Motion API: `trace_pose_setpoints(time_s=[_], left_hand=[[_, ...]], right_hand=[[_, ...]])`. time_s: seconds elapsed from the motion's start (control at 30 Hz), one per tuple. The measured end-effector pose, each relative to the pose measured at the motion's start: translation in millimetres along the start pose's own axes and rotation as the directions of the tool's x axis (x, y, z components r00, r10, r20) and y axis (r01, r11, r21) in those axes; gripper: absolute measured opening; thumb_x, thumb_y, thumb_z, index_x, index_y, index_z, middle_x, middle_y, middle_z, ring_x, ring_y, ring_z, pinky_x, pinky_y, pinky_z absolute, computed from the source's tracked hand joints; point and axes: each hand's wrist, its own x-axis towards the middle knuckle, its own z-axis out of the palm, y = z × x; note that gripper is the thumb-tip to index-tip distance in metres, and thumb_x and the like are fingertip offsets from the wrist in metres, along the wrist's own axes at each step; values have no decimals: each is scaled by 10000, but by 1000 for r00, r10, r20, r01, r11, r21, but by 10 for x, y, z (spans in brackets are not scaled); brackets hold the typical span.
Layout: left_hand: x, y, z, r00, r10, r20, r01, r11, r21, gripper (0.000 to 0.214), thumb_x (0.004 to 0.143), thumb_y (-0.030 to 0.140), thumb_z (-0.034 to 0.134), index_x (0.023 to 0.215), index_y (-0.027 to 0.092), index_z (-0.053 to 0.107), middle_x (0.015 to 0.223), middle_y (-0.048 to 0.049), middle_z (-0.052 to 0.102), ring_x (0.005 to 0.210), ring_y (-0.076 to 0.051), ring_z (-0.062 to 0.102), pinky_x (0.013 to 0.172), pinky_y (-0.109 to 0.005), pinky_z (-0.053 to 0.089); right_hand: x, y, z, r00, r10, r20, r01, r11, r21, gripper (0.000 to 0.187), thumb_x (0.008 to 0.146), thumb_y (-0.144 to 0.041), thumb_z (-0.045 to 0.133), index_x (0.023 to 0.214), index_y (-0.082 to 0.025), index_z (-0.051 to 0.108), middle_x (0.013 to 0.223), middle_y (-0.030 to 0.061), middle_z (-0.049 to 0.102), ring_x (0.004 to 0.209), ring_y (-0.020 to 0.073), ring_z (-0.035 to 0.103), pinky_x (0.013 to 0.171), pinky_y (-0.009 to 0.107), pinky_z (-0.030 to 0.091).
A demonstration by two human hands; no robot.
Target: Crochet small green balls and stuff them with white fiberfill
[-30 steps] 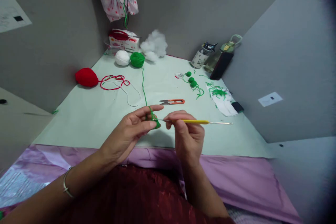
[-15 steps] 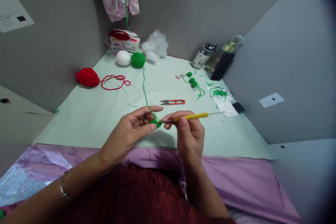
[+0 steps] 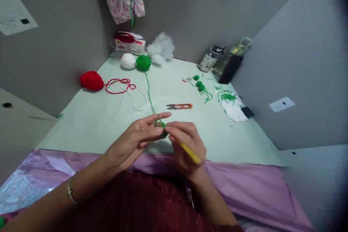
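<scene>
Between the thumb and fingers of my left hand (image 3: 137, 136) is a small green crochet piece (image 3: 164, 134), mostly covered by the fingers. The index finger stretches out with green yarn (image 3: 150, 96) looped over it. That strand runs back to a green yarn ball (image 3: 143, 63). My right hand (image 3: 189, 148) is closed on a crochet hook with a yellow handle (image 3: 191, 153), somewhat blurred and slanting down toward me. Its right fingertips meet the green piece, and the hook's tip is hidden there. Orange thread snips (image 3: 179, 106) lie just beyond both hands.
A red yarn ball (image 3: 91, 81) and a white yarn ball (image 3: 128, 61) sit at the left and back. White stuffing (image 3: 161, 49) lies against the back wall. Small green crocheted balls (image 3: 200, 84), yarn scraps (image 3: 227, 96), a pen cup (image 3: 208, 60) and a dark phone-like slab (image 3: 230, 69) are at right.
My right hand has turned, swinging the crochet hook from nearly level, pointing right, to slanting down toward me. The hand has moved slightly left and down. My left hand keeps hold of the green piece.
</scene>
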Motion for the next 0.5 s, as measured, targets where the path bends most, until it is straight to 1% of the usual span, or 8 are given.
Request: trace_pose_setpoints(time_s=[0.03,0.1,0.13,0.2,0.3,0.37,0.43,0.5], left_hand=[[9,9,-7,1000,-18,-2,18,1000,-25,510,779,270,878,1267,178,762,758,11,655,648,-86,541,754,-226,504],[16,18,-4,1000,18,-13,-18,1000,-20,471,783,236,873,1243,194,778,831,-10,703,738,-104,604,838,-240,516],[14,15,5,999,49,-5,-49,999,0,461,786,223,871,1238,210,782,879,-20,724,805,-119,632,865,-241,514],[7,-5,29,993,114,28,-116,992,48,443,795,205,867,1229,246,789,938,-23,743,900,-136,651,872,-228,505],[2,-50,58,980,199,8,-199,975,103,398,807,211,870,1195,278,805,909,0,731,875,-119,637,828,-200,499],[6,-70,65,973,226,-43,-221,970,104,412,793,222,886,1193,283,806,862,16,702,815,-100,613,779,-179,494],[13,-70,63,980,188,-64,-184,981,63,454,788,238,892,1229,275,791,814,24,673,748,-81,580,726,-157,489],[24,-46,48,996,78,-44,-79,997,-22,492,790,242,885,1269,246,772,801,15,670,689,-69,551,687,-145,491]], right_hand=[[20,6,-3,994,98,-38,-93,988,120,265,996,-122,577,1141,-263,747,981,62,755,862,198,712,727,360,610],[63,23,-3,959,276,-71,-236,909,344,232,1023,-173,549,1053,-265,760,888,34,737,751,173,673,659,340,580],[82,33,0,943,327,-59,-274,867,415,219,1025,-197,557,1022,-264,766,874,29,733,739,170,665,646,334,570],[102,49,15,938,346,8,-309,830,464,191,1015,-217,593,1011,-266,777,908,31,749,790,176,683,671,335,573],[80,62,42,951,307,45,-299,871,390,224,1003,-163,602,1083,-283,774,963,30,770,867,180,706,727,341,589],[41,62,57,976,214,38,-217,942,257,286,988,-115,608,1151,-295,761,998,38,767,898,181,709,757,347,595],[8,58,61,998,58,32,-61,994,90,335,960,-98,645,1214,-290,749,1078,69,762,973,204,709,800,373,600],[2,50,46,999,-29,30,28,999,26,363,944,-90,662,1245,-276,741,1116,89,760,1005,218,706,812,386,597]])
